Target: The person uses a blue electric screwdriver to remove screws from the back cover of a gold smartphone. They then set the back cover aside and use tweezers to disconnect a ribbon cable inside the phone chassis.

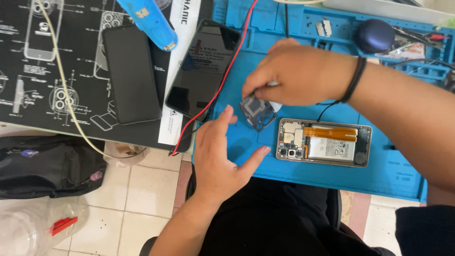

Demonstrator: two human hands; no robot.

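An opened phone (324, 142) lies on a blue work mat (388, 166), its battery and an orange flex cable exposed. My right hand (296, 73) pinches a small dark grey cover piece (257, 113) just left of the phone. My left hand (218, 151) hovers below that piece with fingers spread, holding nothing, its fingertip close to the piece.
Two dark phones (130, 73) (201, 68) lie on a black printed mat (28, 85) at left. A red and black wire pair (215, 92) crosses the second phone. A blue tool (149, 23), a cream cable (64, 90), a dark round object (374, 35), a black bag (47, 166).
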